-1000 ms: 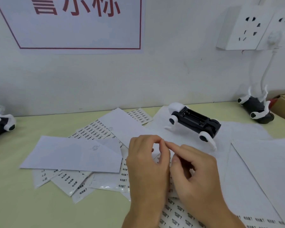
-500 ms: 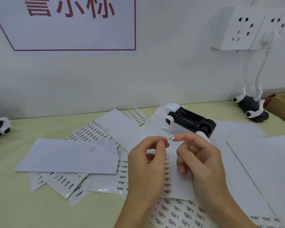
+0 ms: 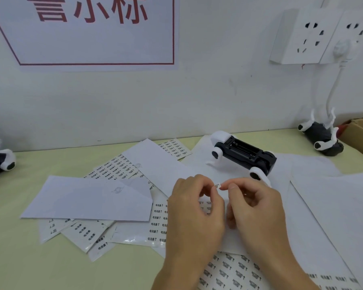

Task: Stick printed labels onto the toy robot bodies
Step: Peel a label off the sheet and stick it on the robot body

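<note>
A small white printed label (image 3: 218,185) is held in the air between both hands above the label sheets. My left hand (image 3: 194,208) pinches its left end, my right hand (image 3: 254,206) pinches its right end. Just behind them a black and white toy robot body (image 3: 242,155) lies belly up on white paper, its battery bay facing up. Label sheets (image 3: 233,271) with rows of black print lie under my wrists, and more of these printed sheets (image 3: 117,167) lie spread to the left.
Another toy robot body (image 3: 321,137) lies at the back right beside a cardboard box (image 3: 360,135). A third one (image 3: 0,162) is at the far left edge. Blank white paper (image 3: 88,198) covers the left middle. A wall socket (image 3: 314,36) with a white cord hangs above.
A label has been peeled off the sheet and lifted up; both hands rose from the sheets and now hold it between their fingertips in front of the toy.
</note>
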The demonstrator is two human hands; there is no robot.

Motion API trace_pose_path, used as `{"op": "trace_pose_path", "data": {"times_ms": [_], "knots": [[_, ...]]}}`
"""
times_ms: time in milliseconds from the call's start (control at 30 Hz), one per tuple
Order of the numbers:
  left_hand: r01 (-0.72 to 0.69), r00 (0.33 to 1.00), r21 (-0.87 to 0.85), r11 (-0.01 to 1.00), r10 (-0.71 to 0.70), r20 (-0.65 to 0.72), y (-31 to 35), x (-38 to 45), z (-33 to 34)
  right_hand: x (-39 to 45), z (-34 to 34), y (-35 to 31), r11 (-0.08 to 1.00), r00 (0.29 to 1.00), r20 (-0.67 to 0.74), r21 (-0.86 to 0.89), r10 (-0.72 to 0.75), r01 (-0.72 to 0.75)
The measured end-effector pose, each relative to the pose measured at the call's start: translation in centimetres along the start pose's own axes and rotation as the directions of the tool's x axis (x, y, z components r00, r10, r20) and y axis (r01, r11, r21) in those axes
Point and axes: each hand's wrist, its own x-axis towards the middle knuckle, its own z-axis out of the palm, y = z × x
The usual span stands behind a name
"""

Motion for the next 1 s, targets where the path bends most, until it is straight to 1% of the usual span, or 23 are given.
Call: {"op": "trace_pose_path", "data": {"times_ms": [67,100,167,333,433,567,667,733,800,867,900,1000], "knots": [[-0.076,0.997,0.097,0.992,0.075,0.015,0.0,-0.2,0.1,0.1,0.1,0.2,0.998,0.999,-0.047,-0.062,0.001,-0.004],[-0.092,0.996,0.12,0.989,0.091,0.014,0.0,-0.2,0.1,0.1,0.2,0.3,0.997,0.998,-0.062,-0.072,0.007,-0.011],[-0.088,0.996,0.124,0.988,0.088,0.006,-0.1,-0.2,0.1,0.2,0.2,0.3,0.998,0.998,-0.064,-0.066,0.018,-0.023],[-0.073,0.997,0.099,0.992,0.07,0.029,-0.1,-0.1,0.0,0.1,0.2,-0.1,0.999,1.0,0.023,-0.039,-0.021,0.022],[-0.055,0.998,0.104,0.993,0.052,0.034,-0.2,-0.1,0.0,0.1,0.1,0.0,0.998,0.999,0.02,-0.049,-0.027,0.028],[-0.012,1.0,0.105,0.994,0.011,0.014,-0.3,-0.1,0.1,0.1,0.4,0.1,0.998,0.999,0.005,-0.057,-0.037,0.037],[0.068,0.995,0.046,0.997,-0.064,-0.077,-0.3,0.0,0.2,0.2,0.3,0.3,0.999,0.999,-0.033,-0.045,-0.02,0.019],[0.142,0.98,-0.013,0.99,-0.143,-0.141,-0.1,0.3,0.1,0.3,0.2,0.4,1.0,0.999,-0.052,0.003,0.013,-0.013],[0.183,0.967,-0.048,0.982,-0.188,-0.171,0.1,0.6,-0.4,0.3,0.0,0.3,0.998,0.998,-0.065,0.053,0.027,-0.023],[0.175,0.973,-0.026,0.984,-0.177,-0.145,0.5,1.0,-0.9,0.2,0.0,0.1,0.996,0.997,-0.079,0.095,0.01,-0.002],[0.149,0.984,0.022,0.989,-0.145,-0.103,0.8,1.3,-1.2,0.1,-0.1,-0.1,0.994,0.996,-0.087,0.113,-0.005,0.015],[-0.002,0.995,0.176,0.984,-0.016,0.099,1.2,2.6,-1.7,0.0,-0.2,-0.4,0.986,0.993,-0.114,0.16,-0.03,0.048]]}}
